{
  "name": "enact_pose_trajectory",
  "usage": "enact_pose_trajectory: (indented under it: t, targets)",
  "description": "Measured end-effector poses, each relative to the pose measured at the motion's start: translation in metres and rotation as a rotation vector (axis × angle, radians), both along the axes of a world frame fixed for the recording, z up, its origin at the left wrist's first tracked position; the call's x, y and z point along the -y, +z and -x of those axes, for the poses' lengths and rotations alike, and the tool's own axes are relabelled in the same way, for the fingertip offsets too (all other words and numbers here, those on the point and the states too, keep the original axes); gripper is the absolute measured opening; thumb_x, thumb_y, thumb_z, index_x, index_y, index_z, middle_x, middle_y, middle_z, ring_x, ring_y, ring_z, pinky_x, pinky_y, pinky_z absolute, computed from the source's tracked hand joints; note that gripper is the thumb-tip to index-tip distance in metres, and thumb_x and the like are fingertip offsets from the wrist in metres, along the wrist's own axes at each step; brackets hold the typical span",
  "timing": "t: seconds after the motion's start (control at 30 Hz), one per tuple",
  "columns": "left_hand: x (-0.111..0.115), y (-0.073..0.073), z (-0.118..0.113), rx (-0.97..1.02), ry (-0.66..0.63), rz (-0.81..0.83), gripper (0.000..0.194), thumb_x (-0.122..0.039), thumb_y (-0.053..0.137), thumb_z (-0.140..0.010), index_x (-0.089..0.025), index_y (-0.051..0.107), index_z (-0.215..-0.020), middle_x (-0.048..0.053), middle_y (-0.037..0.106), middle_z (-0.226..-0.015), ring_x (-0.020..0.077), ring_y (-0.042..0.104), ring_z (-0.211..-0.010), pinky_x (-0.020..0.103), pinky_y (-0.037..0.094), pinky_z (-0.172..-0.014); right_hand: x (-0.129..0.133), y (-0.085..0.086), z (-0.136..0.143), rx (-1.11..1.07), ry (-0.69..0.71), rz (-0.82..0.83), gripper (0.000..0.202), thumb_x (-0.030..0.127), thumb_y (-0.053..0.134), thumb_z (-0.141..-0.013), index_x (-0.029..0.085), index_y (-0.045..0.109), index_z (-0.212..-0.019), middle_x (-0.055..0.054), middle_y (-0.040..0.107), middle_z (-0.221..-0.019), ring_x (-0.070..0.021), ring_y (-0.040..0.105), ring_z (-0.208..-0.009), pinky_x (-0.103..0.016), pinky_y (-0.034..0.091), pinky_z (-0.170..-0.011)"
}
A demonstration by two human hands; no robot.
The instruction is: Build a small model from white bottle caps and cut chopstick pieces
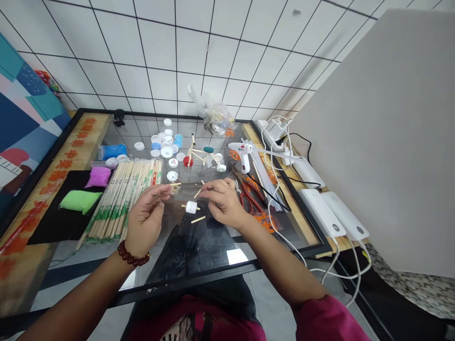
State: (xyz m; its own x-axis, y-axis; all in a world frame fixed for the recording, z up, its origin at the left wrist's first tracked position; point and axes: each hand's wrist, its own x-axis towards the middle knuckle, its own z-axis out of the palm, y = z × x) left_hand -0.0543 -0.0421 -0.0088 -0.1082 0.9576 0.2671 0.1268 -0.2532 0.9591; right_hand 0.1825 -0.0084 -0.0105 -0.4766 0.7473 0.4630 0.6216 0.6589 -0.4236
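My left hand (145,215) is closed, with a short wooden stick (175,184) sticking out at its fingertips. Between the fingers of my right hand (223,201) is another short wooden stick (197,193), pointing down and left. On the dark glass tabletop between both hands lies a white cylindrical piece (191,207) that looks like joined bottle caps, with wood poking from both sides. Just below it rests a loose stick piece (198,219). Farther back stands a small stick frame (199,152) with red, green and white caps attached.
Bundled disposable chopsticks (124,199) lie left, beside green clay (78,201), pink clay (98,176) and blue clay (114,151). Loose bottle caps (167,152) are scattered behind. A white glue gun (244,155), red-handled pliers (253,195), glue sticks and cables occupy the right side.
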Motion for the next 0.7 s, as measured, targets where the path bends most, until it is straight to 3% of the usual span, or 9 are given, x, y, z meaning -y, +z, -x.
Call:
enact_pose_trajectory:
  t: [0.33, 0.43, 0.53, 0.7]
  targets:
    - [0.002, 0.005, -0.001, -0.010, 0.014, 0.037, 0.028, -0.024, 0.062, -0.086, -0.026, 0.072, -0.112, 0.005, 0.071, -0.118, 0.0236, 0.069, -0.104, 0.045, 0.056, -0.101, -0.001, 0.002, -0.004, 0.012, -0.018, 0.021, 0.032, 0.012, 0.052, -0.078, 0.025, 0.070, -0.101, -0.003, 0.072, -0.106, -0.0219, 0.062, -0.097, -0.044, 0.028, -0.093]
    - [0.002, 0.006, -0.001, -0.023, 0.008, 0.057, 0.028, -0.028, 0.064, -0.085, -0.029, 0.072, -0.112, 0.006, 0.071, -0.120, 0.0268, 0.069, -0.105, 0.049, 0.055, -0.102, 0.001, 0.004, -0.003, 0.005, -0.003, 0.024, 0.030, 0.024, 0.058, -0.084, 0.024, 0.068, -0.113, -0.005, 0.070, -0.112, -0.0234, 0.060, -0.103, -0.044, 0.028, -0.095]
    - [0.002, 0.006, -0.001, -0.043, -0.013, 0.057, 0.029, -0.029, 0.064, -0.085, -0.028, 0.071, -0.113, 0.007, 0.070, -0.121, 0.0279, 0.068, -0.107, 0.050, 0.055, -0.103, 0.003, 0.002, 0.004, 0.053, 0.058, 0.039, 0.048, 0.040, 0.066, -0.087, 0.021, 0.060, -0.130, -0.010, 0.066, -0.122, -0.0257, 0.058, -0.111, -0.043, 0.029, -0.094]
    - [0.001, 0.005, -0.002, -0.051, -0.036, 0.050, 0.026, -0.026, 0.063, -0.085, -0.029, 0.071, -0.110, 0.007, 0.070, -0.120, 0.0264, 0.068, -0.106, 0.048, 0.054, -0.103, 0.004, -0.006, 0.014, 0.110, 0.106, 0.098, 0.034, 0.028, 0.056, -0.097, 0.021, 0.062, -0.129, -0.010, 0.068, -0.120, -0.0230, 0.058, -0.109, -0.040, 0.028, -0.092]
